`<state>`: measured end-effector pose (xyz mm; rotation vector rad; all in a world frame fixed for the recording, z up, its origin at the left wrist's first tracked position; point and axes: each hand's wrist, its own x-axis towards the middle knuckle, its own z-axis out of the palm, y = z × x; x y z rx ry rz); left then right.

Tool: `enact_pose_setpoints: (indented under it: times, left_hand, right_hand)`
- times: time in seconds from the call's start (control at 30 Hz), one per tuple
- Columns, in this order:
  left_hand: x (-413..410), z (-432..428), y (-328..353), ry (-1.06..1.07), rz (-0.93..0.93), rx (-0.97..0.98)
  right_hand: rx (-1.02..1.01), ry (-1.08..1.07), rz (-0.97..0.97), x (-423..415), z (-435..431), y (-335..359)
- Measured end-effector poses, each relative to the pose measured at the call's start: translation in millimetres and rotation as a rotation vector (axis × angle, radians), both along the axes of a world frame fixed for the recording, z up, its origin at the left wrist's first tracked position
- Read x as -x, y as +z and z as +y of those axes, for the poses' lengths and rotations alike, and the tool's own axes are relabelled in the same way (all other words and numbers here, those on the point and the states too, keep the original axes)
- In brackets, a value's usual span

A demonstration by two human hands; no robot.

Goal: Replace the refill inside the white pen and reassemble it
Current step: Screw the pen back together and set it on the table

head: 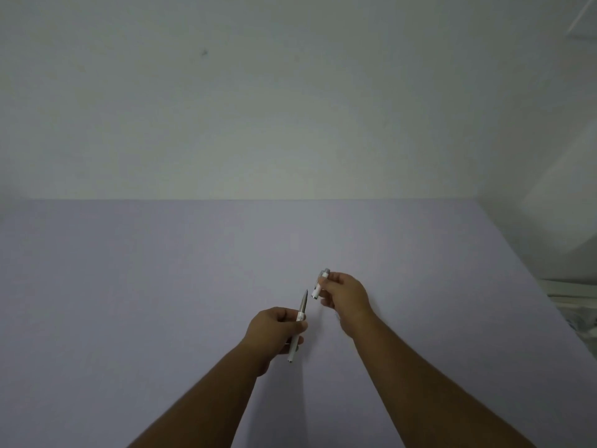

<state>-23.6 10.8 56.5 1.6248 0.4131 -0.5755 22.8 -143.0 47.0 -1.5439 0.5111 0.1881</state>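
The white pen is in two parts above the lilac table. My left hand grips the lower white barrel, its tip pointing down toward me, with the grey refill sticking out of its upper end. My right hand holds the short upper white barrel with its silver clip end up. The open end of that part faces the refill's top, a small gap apart.
A pale wall rises behind the table's far edge. A white box-like object stands at the right, with light clutter beside the table's right edge.
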Motion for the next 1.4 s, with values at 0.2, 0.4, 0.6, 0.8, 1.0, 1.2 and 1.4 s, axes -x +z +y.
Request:
enact_pose_setpoints:
  times: [0.2,0.4,0.6,0.8,1.0,1.2,1.4]
  left_hand:
    - [1,-8,8,-0.056,0.008,0.007]
    - [6,-9,12,-0.064,0.004,0.011]
    - [9,-11,16,-0.046,-0.033,0.023]
    - [9,-14,18,-0.059,-0.063,-0.005]
    - [10,-14,19,-0.071,-0.055,-0.001]
    - [7,-19,16,-0.052,-0.066,-0.028]
    - [6,-20,12,-0.042,-0.057,-0.03]
  right_hand:
    - [-0.156,-0.04,-0.029,-2,-1,22]
    - [-0.164,-0.044,-0.047,5,-6,29]
    - [-0.085,0.122,-0.054,19,-6,25]
    - [-0.092,0.16,-0.027,26,-5,21]
    - [-0.112,0.228,-0.041,27,-12,22]
    - [-0.063,0.2,-0.03,25,-13,20]
    - [-0.079,0.195,-0.011,23,-14,17]
